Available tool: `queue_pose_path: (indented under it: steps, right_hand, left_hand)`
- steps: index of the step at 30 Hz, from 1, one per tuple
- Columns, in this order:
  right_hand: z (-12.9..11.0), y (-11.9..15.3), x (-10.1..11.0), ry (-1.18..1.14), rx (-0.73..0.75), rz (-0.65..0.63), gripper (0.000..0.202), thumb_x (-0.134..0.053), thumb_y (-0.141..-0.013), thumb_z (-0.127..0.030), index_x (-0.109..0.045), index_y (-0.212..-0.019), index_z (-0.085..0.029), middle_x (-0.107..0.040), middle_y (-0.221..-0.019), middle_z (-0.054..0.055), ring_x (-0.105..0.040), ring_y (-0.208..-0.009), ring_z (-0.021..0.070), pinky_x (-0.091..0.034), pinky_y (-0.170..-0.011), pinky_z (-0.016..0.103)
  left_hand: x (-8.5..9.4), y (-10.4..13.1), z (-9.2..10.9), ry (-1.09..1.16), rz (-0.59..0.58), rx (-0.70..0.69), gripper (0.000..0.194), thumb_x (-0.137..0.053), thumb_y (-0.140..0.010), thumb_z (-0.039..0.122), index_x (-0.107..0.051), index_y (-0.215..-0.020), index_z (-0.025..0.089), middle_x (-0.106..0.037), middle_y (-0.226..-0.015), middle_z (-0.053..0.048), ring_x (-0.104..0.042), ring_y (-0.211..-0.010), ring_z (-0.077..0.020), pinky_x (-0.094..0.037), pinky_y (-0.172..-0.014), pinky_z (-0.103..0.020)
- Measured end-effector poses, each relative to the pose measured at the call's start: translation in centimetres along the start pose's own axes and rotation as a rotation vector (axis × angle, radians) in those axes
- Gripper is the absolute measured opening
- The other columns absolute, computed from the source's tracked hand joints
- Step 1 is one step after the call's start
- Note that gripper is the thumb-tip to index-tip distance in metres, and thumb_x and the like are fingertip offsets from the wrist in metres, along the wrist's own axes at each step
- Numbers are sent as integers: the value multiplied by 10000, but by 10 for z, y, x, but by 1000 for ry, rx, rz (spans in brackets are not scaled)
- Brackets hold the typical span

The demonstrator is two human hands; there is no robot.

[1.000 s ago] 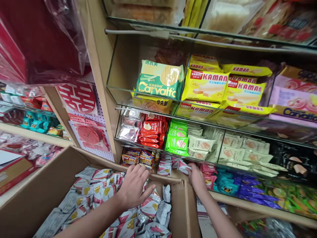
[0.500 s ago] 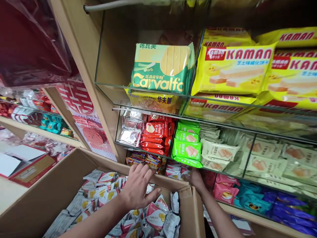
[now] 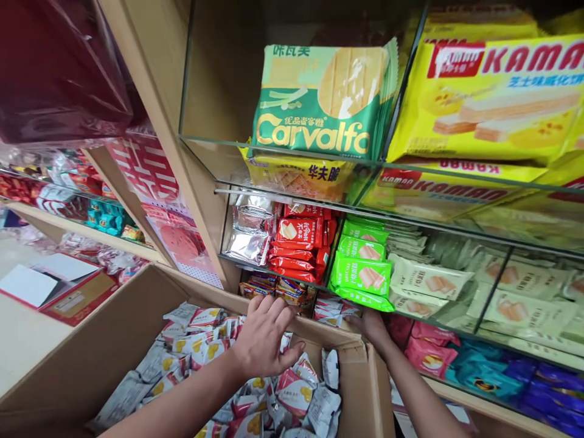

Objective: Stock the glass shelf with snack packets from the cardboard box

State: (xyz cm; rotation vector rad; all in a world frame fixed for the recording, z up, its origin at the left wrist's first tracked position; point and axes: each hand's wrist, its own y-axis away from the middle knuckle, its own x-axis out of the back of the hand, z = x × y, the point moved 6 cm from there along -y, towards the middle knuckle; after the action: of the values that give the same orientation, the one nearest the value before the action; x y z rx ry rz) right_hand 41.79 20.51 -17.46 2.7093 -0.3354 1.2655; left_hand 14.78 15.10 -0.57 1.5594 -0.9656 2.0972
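My left hand (image 3: pixel 267 334) hooks its fingers over the far rim of a cardboard box (image 3: pixel 360 377), with the thumb on the inner side. Many small white, pink and yellow snack packets (image 3: pixel 294 392) lie loose in the box. Beyond the box's right corner, my right hand (image 3: pixel 371 325) reaches into a low shelf compartment below the green packets. It is beside similar white-and-pink packets (image 3: pixel 328 310) there. Its fingers are hidden, so whether it holds anything cannot be seen.
Above are glass-fronted shelves with green Carvalfo wafers (image 3: pixel 319 109), yellow Kaman packs (image 3: pixel 493 109), red packets (image 3: pixel 298 234) and green cake packets (image 3: pixel 362 277). Pink packets (image 3: pixel 431 350) lie right of my right arm. A wooden upright (image 3: pixel 159 121) and an opened red box (image 3: pixel 73 292) are at left.
The view has come closer to the shelves, so the upper packs look larger and shifted right. Both hands stay at nearly the same places on the box rim and in the compartment.
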Motion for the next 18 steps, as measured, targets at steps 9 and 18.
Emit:
queue_pose_path:
  steps: [9,18]
  right_hand:
    - [-10,11,19,-106,-85,-42,518,-684,-510,-312,-547,-973,-121,-588,-1066,176,-543,-979,307,-418,-831,381]
    - [-64,132,107,-136,-87,172,428,-481,-705,-530,-600,-940,-192,-647,-903,75,-593,-803,213,-454,-669,311]
  left_hand:
    - [1,1,5,-110,-28,-45,466,-463,-723,499,-520,-1041,164,-532,-889,-73,-424,-832,-252,-277,-773,-421]
    - [3,8,7,-81,-28,-105,504,-487,-718,505,-498,-1070,144,-519,-918,-86,-426,-862,-256,-279,-760,-401]
